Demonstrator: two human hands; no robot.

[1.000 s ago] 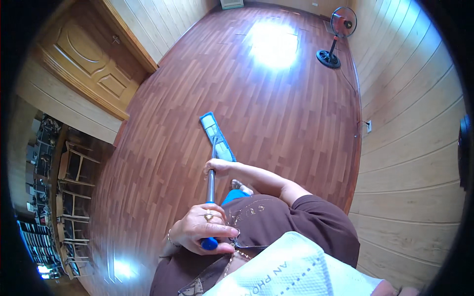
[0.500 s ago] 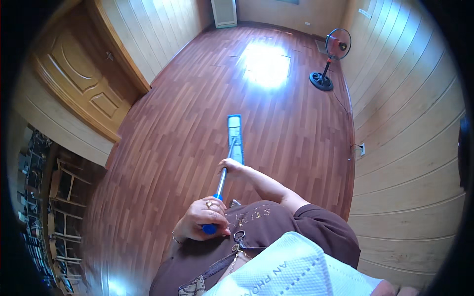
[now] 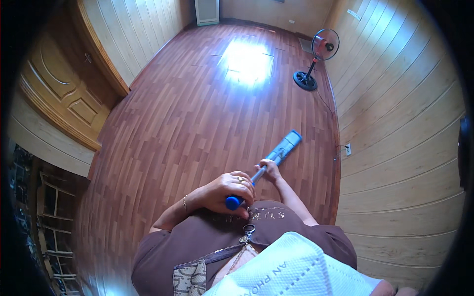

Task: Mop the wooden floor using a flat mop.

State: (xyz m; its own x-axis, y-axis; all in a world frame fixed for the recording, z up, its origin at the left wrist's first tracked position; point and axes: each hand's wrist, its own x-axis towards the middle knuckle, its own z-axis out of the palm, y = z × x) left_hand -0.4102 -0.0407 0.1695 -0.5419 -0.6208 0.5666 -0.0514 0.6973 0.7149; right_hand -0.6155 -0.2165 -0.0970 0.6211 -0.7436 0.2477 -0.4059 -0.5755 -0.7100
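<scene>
A flat mop (image 3: pixel 285 148) with a blue and pale head lies on the wood-look floor (image 3: pixel 197 123), ahead and to the right of me. Its handle slopes back toward my chest and ends in a blue grip. Near that top end my left hand (image 3: pixel 231 190), with a ring and a bracelet, is wrapped round the handle. Lower down, close to the mop head, my right hand (image 3: pixel 269 170) holds the shaft. Part of the shaft is hidden behind my hands.
A standing fan (image 3: pixel 316 59) is by the right wall, its cord running to a wall socket (image 3: pixel 348 149). A wooden door (image 3: pixel 66 81) is at the left, with wooden chair-like frames (image 3: pixel 52 217) below it. A white cabinet-like object (image 3: pixel 207 12) stands at the far end.
The mop head has swung from the centre to the right and turned diagonal. Both hands have moved right with the handle, the left one also forward.
</scene>
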